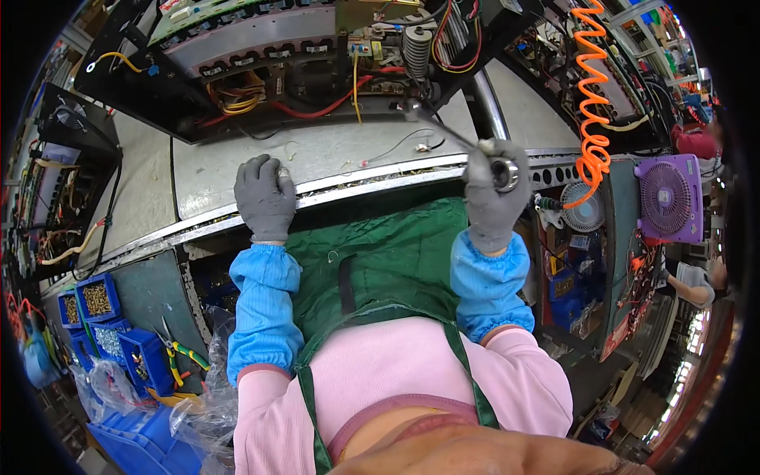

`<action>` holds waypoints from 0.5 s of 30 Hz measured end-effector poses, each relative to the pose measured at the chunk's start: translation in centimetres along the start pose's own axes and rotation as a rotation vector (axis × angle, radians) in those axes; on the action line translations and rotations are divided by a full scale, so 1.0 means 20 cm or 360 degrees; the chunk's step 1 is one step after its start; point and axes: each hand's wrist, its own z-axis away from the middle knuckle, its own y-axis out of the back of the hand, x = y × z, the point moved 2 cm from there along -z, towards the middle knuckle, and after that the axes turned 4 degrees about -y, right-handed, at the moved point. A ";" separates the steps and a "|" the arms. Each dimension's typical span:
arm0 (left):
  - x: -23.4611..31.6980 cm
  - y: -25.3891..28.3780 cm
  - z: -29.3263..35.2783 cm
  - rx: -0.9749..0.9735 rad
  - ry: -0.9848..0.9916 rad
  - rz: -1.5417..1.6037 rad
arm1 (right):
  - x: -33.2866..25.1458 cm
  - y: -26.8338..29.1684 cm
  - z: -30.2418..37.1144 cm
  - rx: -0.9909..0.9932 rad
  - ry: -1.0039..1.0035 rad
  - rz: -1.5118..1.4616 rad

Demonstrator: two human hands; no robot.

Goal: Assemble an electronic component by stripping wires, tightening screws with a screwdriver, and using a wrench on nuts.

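Head view: right hand (495, 194) fingers clamp a stiff, slim metal ratchet wrench (463, 142) by its handle end, reaching the open chassis (317, 71); left hand (265, 198) rests loosely curled, empty, on the desk (206, 178) edge. It probably feels light.

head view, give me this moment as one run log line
left hand: gloved, flat on bench edge | right hand: gripping ratchet wrench | wrench tip: at open electrical chassis
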 end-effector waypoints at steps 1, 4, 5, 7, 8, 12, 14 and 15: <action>0.00 0.00 0.00 0.0004 -0.0001 0.0004 | 0.05 0.00 0.04 -0.0052 -0.0170 -0.0091; 0.00 0.00 0.00 0.0020 -0.0003 0.0016 | 0.11 -0.01 0.16 -0.0236 -0.0610 -0.0153; 0.00 0.00 -0.01 0.0026 -0.0008 0.0026 | 0.15 0.00 0.19 -0.0328 -0.0654 -0.0164; 0.00 0.00 -0.01 0.0031 -0.0013 0.0040 | 0.18 0.03 0.23 -0.0485 -0.0826 -0.0118; 0.00 0.00 -0.01 0.0034 -0.0009 0.0039 | 0.19 0.03 0.24 -0.0555 -0.0950 -0.0064; 0.01 0.01 0.00 0.0031 -0.0001 0.0017 | 0.25 0.04 0.31 -0.0757 -0.1514 -0.0533; 0.00 0.01 0.00 0.0038 -0.0013 0.0036 | 0.33 0.00 0.34 -0.0914 -0.1711 -0.0672; 0.00 0.01 -0.01 0.0044 -0.0019 0.0037 | 0.34 -0.03 0.34 -0.1022 -0.1779 -0.0658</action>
